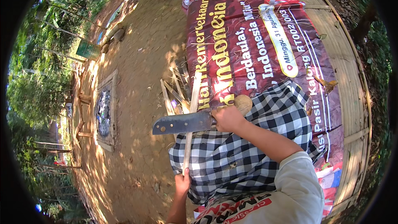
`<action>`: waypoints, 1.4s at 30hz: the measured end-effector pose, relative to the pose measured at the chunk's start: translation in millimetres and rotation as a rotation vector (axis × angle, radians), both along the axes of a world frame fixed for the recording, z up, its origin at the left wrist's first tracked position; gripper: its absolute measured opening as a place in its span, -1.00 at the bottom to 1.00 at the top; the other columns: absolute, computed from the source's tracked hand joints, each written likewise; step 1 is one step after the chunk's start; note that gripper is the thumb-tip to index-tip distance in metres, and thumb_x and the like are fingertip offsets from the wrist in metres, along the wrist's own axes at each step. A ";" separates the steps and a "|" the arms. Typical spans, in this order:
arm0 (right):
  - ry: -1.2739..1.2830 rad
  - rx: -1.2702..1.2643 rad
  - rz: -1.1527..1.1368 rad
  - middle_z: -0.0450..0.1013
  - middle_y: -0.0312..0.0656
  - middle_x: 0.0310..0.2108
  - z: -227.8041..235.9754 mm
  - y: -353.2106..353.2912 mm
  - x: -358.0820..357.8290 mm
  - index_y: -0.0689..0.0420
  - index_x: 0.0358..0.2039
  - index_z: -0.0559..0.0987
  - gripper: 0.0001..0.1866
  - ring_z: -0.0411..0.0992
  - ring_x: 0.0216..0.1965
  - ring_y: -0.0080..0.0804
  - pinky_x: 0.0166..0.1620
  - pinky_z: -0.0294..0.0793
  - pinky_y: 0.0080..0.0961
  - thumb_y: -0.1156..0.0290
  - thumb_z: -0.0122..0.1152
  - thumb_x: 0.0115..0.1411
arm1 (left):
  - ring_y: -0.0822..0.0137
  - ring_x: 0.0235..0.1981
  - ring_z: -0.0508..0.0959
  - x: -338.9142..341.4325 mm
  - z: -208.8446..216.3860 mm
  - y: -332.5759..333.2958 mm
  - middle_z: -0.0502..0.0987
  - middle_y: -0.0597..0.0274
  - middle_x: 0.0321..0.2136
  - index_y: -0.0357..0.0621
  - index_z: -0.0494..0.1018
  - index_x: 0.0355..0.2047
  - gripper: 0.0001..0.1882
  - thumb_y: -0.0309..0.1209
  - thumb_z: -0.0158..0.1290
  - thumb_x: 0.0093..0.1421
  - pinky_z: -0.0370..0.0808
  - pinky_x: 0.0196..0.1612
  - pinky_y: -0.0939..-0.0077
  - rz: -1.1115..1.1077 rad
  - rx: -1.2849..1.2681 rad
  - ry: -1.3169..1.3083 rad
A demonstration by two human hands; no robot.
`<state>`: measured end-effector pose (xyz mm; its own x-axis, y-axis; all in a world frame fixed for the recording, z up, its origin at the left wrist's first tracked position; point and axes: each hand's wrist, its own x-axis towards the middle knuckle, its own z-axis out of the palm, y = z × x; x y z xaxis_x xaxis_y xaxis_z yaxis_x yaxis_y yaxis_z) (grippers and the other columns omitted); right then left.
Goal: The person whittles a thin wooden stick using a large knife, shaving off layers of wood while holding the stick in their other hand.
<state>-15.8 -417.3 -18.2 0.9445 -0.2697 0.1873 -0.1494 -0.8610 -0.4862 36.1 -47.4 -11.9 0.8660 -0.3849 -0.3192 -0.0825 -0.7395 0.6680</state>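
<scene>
The bamboo strip point(191, 112), a long pale slat, stands nearly upright at the centre of the frame, running from the person's lap up over the edge of the red printed banner point(265, 37). The left hand point(183, 181), low in the frame, is clenched around the strip's lower end and steadies it over the black-and-white checked cloth point(232, 149) that covers the lap. The right hand point(228, 119) is wrapped tight around the handle of a broad cleaver point(182, 123), whose dark blade lies crosswise on the strip about midway along its length, point toward the left of the frame. Whether the edge has bitten into the bamboo cannot be told from here. Judging by the heap of bamboo offcuts point(174, 93) lying just above the blade on the bare earth, some pieces look already worked, while this strip seems to be in mid-trim, with its upper half showing no clear change. At the left of the frame a framed ash pit point(103, 112) sits in the dirt, well apart from the hands.
</scene>
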 end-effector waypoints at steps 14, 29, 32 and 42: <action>0.019 0.122 -0.399 0.54 -0.04 -0.52 -7.8 -44.3 -1.5 0.18 -0.41 0.56 -0.77 0.55 -0.45 -0.06 -0.34 0.53 -0.21 0.40 0.22 -0.16 | 0.46 -0.80 0.29 11.6 -6.0 8.0 0.26 0.33 -0.90 -0.25 0.31 -0.86 -0.32 -0.03 -0.03 0.30 0.20 -0.70 0.41 -0.034 0.037 0.046; -0.154 -0.104 -0.049 0.53 -0.08 -0.55 -9.1 -27.9 5.2 0.12 -0.44 0.58 -0.75 0.55 -0.48 -0.15 -0.37 0.52 -0.26 0.37 0.26 -0.22 | 0.47 -0.81 0.31 -0.9 -1.1 5.1 0.30 0.32 -0.89 -0.26 0.33 -0.85 -0.34 -0.06 -0.02 0.30 0.24 -0.70 0.43 -0.002 0.013 -0.031; -0.016 0.090 -0.407 0.52 -0.04 -0.57 -6.8 -59.5 9.2 0.14 -0.44 0.57 -0.76 0.54 -0.48 -0.12 -0.37 0.51 -0.22 0.37 0.26 -0.20 | 0.51 -0.81 0.27 -0.7 -6.6 9.5 0.28 0.35 -0.89 -0.24 0.30 -0.86 -0.36 -0.12 0.01 0.30 0.19 -0.71 0.45 -0.022 -0.036 -0.048; -0.047 0.107 -0.276 0.52 -0.04 -0.57 -14.7 -23.4 0.5 0.17 -0.44 0.53 -0.75 0.55 -0.48 -0.09 -0.38 0.54 -0.23 0.35 0.26 -0.17 | 0.52 -0.81 0.26 -0.8 -1.8 3.1 0.28 0.36 -0.88 -0.24 0.30 -0.85 -0.37 -0.12 -0.01 0.31 0.17 -0.73 0.44 0.018 -0.037 0.039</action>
